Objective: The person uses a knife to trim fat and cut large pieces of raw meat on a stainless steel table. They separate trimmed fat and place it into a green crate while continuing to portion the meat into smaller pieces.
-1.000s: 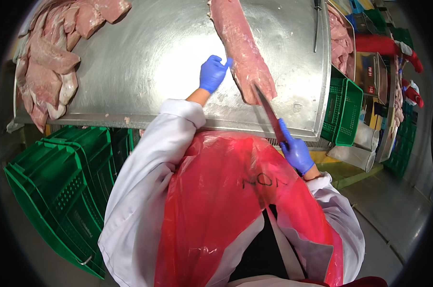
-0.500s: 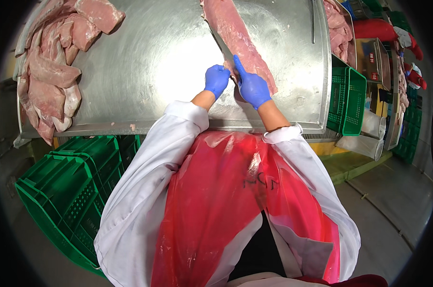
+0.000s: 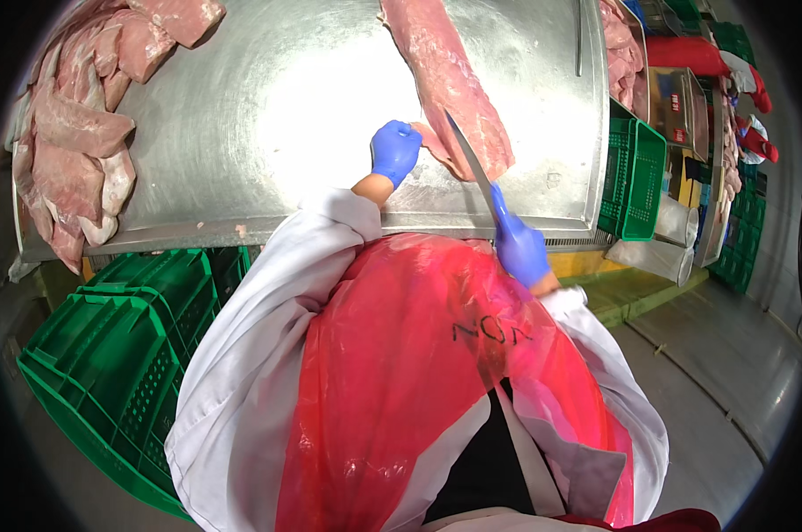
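A long pink piece of meat (image 3: 445,71) lies lengthwise on the steel work surface (image 3: 241,151). Beside its near left end, my left hand (image 3: 394,152) in a blue glove is closed on a thin flap of meat (image 3: 432,142) pulled out from the piece. My right hand (image 3: 520,239), also gloved in blue, grips a long knife (image 3: 476,164), its tip on the meat near that end and its handle toward me.
A pile of meat pieces (image 3: 82,133) lines the left edge. A steel rod (image 3: 579,49) lies at the right. Green crates (image 3: 99,346) stand below left; another crate (image 3: 631,177) and a meat tray (image 3: 622,53) sit right. Co-workers' red sleeves (image 3: 689,55) show far right.
My right hand went forward beside the left half a second ago and has since drawn back toward me with the knife. My left hand has moved slightly down, taking hold of the flap.
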A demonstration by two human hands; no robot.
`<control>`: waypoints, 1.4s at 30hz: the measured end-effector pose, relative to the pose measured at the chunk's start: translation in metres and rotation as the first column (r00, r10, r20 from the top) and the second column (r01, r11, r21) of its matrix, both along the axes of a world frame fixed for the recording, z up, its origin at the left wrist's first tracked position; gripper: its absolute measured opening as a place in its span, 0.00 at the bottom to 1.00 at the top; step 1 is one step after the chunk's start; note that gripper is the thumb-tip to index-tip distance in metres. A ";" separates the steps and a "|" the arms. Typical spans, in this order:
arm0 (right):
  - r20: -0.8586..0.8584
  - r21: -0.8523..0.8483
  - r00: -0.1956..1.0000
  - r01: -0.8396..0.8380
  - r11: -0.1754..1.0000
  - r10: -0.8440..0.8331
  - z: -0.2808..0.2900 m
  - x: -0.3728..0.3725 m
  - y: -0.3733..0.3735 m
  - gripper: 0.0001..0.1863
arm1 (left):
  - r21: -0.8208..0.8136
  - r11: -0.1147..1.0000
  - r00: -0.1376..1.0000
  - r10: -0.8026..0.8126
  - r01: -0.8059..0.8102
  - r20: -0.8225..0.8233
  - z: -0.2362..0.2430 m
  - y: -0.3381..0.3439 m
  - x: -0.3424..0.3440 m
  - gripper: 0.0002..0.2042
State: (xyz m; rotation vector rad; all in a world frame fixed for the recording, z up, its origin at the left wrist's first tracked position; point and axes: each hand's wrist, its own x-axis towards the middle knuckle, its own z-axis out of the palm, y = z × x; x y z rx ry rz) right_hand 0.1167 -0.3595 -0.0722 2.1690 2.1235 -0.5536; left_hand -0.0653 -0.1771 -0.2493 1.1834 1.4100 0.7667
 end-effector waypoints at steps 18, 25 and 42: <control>-0.065 -0.091 0.995 -0.077 0.993 0.071 0.000 0.043 -0.038 0.44 | 0.119 0.990 0.991 0.062 -0.076 0.119 -0.012 -0.024 -0.003 0.06; -0.166 0.000 0.980 -0.115 0.993 0.114 -0.039 -0.013 0.084 0.45 | 0.158 0.979 0.987 0.116 -0.132 0.107 0.027 -0.031 -0.001 0.06; -0.248 -0.277 0.927 -0.346 0.896 0.281 -0.048 0.098 0.016 0.50 | 0.422 0.901 0.985 0.152 -0.102 -0.085 0.076 -0.083 0.052 0.00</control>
